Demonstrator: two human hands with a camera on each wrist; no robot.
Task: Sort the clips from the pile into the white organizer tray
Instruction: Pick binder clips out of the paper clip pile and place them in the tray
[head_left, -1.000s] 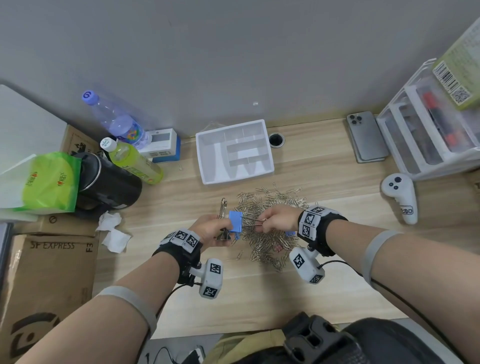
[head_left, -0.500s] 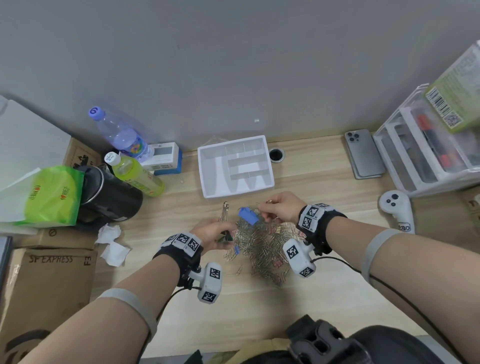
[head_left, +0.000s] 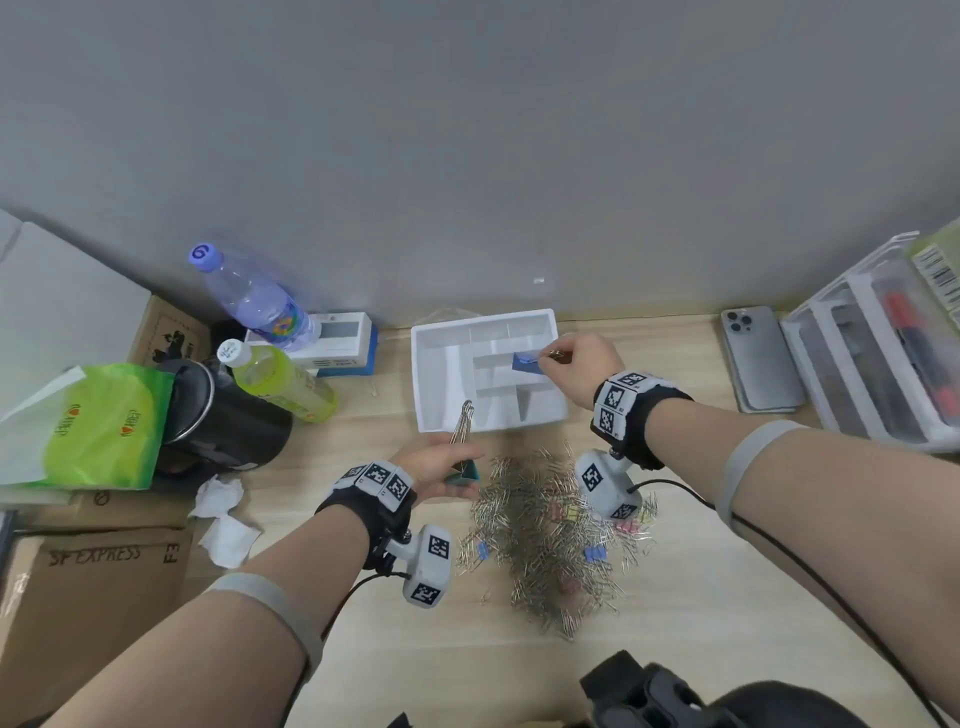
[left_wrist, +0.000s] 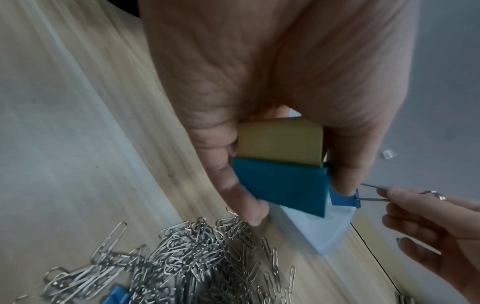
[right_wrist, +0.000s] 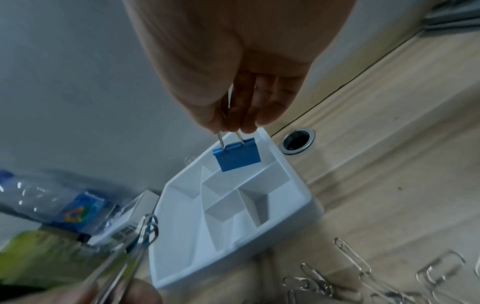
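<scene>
Grey wall backs a pale wooden tabletop (head_left: 675, 364) in the head view, where the white organizer tray (head_left: 431, 384) sits at twelve o'clock from the pile of paper clips (head_left: 540, 540). The right hand (head_left: 582, 366) pinches the wire handles of a blue binder clip (head_left: 525, 362) over the tray's right-hand compartments. The left hand (head_left: 441, 465), at nine o'clock from the pile, grasps a teal binder clip (head_left: 467, 474) with its wire handles pointing up. From the left wrist, that grip also curls round a yellow binder clip (left_wrist: 280, 142) stacked against the teal one. From the right wrist, the blue clip hangs from fingertips (right_wrist: 246, 121) above the tray, not touching it.
</scene>
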